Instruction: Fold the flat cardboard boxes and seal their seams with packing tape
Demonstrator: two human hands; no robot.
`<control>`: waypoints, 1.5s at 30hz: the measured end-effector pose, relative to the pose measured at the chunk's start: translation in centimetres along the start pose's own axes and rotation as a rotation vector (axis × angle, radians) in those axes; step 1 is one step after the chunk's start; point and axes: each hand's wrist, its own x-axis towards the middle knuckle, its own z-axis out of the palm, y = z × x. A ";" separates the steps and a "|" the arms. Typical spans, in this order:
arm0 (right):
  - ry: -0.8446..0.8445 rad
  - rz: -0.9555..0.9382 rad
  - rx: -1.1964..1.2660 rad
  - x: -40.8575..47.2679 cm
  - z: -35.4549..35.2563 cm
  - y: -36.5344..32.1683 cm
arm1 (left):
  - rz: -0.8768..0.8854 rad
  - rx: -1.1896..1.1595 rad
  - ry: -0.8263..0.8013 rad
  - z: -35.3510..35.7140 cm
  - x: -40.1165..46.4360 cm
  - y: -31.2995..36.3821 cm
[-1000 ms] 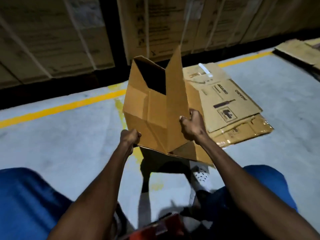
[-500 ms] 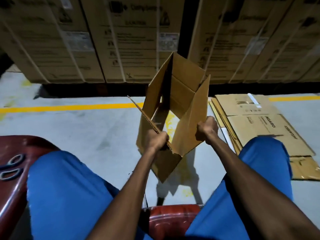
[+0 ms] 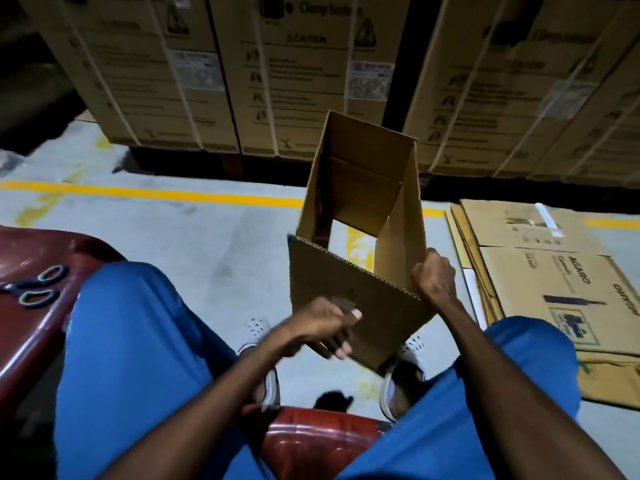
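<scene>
Box (image 3: 360, 271), opened into a tube, hangs above the floor (image 3: 207, 237) between the knees. Right hand (image 3: 434, 280) grips its right wall; left hand (image 3: 323, 325) pinches the near panel. Flat boxes (image 3: 540, 271) lie right, scissors (image 3: 34, 287) left.

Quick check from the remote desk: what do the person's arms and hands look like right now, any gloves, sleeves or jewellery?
Both forearms are bare, with no sleeves in view. The left hand and the right hand wear no gloves, and no watch, ring or band shows at either wrist. The left hand is motion-blurred. Trousers are blue.
</scene>
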 end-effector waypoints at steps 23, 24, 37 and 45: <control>0.013 0.041 0.160 5.8 -1.0 1.0 | 0.130 0.434 0.418 -18.8 12.5 5.5; 0.009 0.042 0.181 6.3 -1.0 0.6 | 0.107 0.461 0.424 -19.1 11.6 5.2; -0.038 -0.344 -0.673 5.9 -0.2 1.6 | 0.067 0.270 0.463 -18.6 10.1 1.1; -0.926 -0.303 -0.330 3.1 -2.1 4.9 | 0.123 0.274 0.428 -19.1 10.0 0.3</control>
